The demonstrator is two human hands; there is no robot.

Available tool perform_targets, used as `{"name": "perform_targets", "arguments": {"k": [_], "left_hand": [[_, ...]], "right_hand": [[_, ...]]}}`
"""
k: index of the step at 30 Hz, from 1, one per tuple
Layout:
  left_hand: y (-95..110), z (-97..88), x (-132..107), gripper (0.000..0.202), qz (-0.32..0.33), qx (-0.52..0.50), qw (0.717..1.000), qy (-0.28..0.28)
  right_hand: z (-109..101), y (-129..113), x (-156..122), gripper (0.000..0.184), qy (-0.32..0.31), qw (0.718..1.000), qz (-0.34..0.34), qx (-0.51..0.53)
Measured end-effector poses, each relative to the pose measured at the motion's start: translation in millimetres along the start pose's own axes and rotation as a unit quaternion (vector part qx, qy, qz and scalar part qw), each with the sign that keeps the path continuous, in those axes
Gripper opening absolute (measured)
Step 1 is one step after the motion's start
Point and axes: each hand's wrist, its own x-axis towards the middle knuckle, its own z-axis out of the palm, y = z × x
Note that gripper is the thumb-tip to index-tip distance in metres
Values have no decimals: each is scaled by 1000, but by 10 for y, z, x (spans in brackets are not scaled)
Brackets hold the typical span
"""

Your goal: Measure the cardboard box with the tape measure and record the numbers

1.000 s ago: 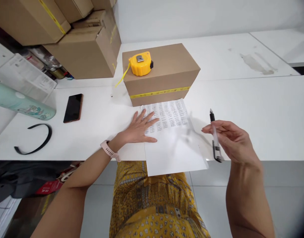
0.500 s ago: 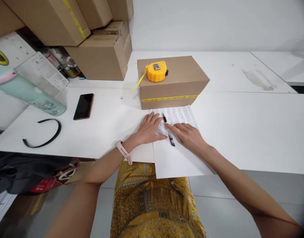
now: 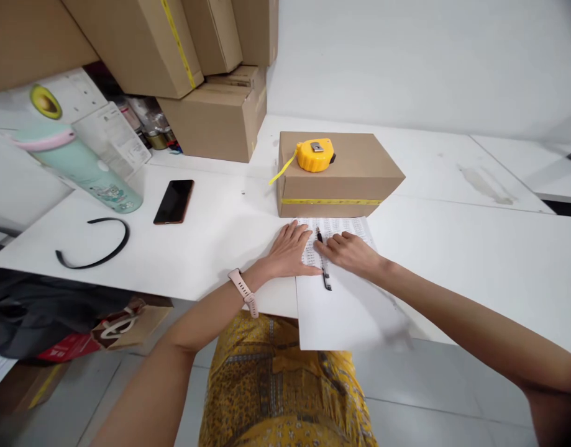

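My left hand lies flat on the left side of a printed sheet of paper, its fingers spread. A black and clear pen rests on the sheet between my hands. My right hand is over the sheet with the index finger stretched out to the pen, its tip touching or just over the barrel. The other right fingers are curled, and I see nothing gripped in them. Just behind the paper sits a closed cardboard box, with a yellow tape measure on top, its tape end sticking out left.
On the left of the white table are a phone, a black headband and a leaning mint bottle. Stacked cardboard boxes stand at the back left. The sheet hangs over the front edge.
The view has shifted, so everything sits a little lower and further right. My right index finger has bent somewhat and stays at the pen. My left hand remains flat on the paper.
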Motion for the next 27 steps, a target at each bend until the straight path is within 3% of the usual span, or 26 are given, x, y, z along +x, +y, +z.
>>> {"name": "perform_targets", "arguments": {"k": [6,10,13,15,16,17,19,21,22,23,25,27], "left_hand": [[-34,23,7,102,4,6,1000,12],[-40,24,4,93,0,10,1000,28],[-41,18,0,94,0,5,1000,25],[-37,9,-3,96,-5,-3,1000,17],[-35,3,-5,96,-9,-7,1000,14],[-31,-4,-6,96,-13,-12,1000,11],[-24,-19,-9,93,-18,-19,1000,5],[-17,-35,-11,93,-23,-22,999,-2],[-13,-43,-11,93,-26,-22,999,-5],[-9,-51,-11,94,-30,-22,999,-8],[0,-65,-10,96,-37,-20,999,-13],[8,-76,-9,98,-42,-17,999,-20]], "right_hand": [[-52,-6,127,27,-20,995,-84,-41],[-7,47,120,26,-5,995,-98,-19],[49,143,-42,26,60,995,-50,69],[89,240,-193,23,138,974,48,171],[110,299,-265,21,195,947,125,222],[132,364,-326,20,262,902,217,266],[185,512,-406,22,378,769,405,320],[252,671,-426,27,416,645,531,359],[288,748,-418,31,402,605,565,393],[321,821,-400,36,377,577,581,432],[360,951,-343,44,333,552,580,498],[344,1059,-267,50,324,559,558,520]]}}
